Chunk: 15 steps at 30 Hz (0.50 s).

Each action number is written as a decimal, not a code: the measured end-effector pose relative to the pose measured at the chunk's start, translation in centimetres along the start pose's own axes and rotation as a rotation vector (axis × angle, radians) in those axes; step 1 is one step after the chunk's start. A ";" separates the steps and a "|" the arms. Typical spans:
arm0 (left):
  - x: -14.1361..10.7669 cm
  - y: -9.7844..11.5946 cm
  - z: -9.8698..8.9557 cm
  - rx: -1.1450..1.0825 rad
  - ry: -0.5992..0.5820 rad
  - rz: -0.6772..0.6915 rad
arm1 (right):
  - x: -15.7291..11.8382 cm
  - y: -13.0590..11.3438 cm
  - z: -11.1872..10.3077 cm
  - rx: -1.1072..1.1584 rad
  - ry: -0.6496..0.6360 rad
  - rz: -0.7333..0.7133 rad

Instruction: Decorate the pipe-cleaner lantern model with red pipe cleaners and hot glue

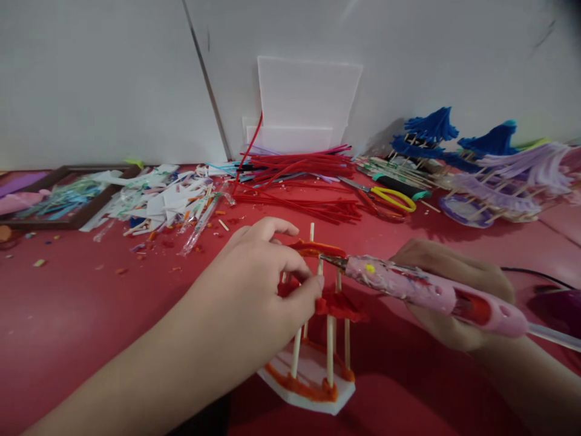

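Note:
A small model of wooden sticks on a white base [313,369] edged in orange stands before me, with a red fuzzy tier [345,307] midway and a red-orange ring [318,248] near the top. My left hand [267,284] is closed on the model's upper part, thumb and forefinger at a stick under the ring. My right hand [449,284] is wrapped round a pink glue gun [408,287], mostly behind it. The gun's metal nozzle touches or nearly touches the stick top just below the ring. A clear glue stick juts from its back end.
Red pipe cleaners [299,166] lie at the back, beside yellow-handled scissors [393,198]. White scraps [167,200] and a brown frame [91,206] are at the left. Blue [431,127] and lilac models [503,188] stand back right. A white board [308,94] leans on the wall.

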<state>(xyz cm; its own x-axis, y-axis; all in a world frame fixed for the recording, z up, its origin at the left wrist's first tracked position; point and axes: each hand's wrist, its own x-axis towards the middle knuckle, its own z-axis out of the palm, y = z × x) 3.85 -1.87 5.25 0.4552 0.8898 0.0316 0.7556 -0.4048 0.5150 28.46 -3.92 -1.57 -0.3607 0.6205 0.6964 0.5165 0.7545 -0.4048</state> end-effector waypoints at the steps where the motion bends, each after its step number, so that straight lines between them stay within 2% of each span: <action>1: 0.0 0.0 0.0 0.002 0.000 0.002 | 0.0 -0.1 0.0 -0.003 -0.001 0.003; 15: 0.0 0.1 0.1 0.001 -0.015 0.007 | -0.3 -0.2 0.0 -0.055 0.036 0.009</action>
<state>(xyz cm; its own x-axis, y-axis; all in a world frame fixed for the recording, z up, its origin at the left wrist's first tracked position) 3.95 -1.94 5.21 0.4677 0.8836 0.0227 0.7528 -0.4117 0.5136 28.45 -4.23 -1.75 -0.3281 0.6179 0.7145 0.5618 0.7357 -0.3783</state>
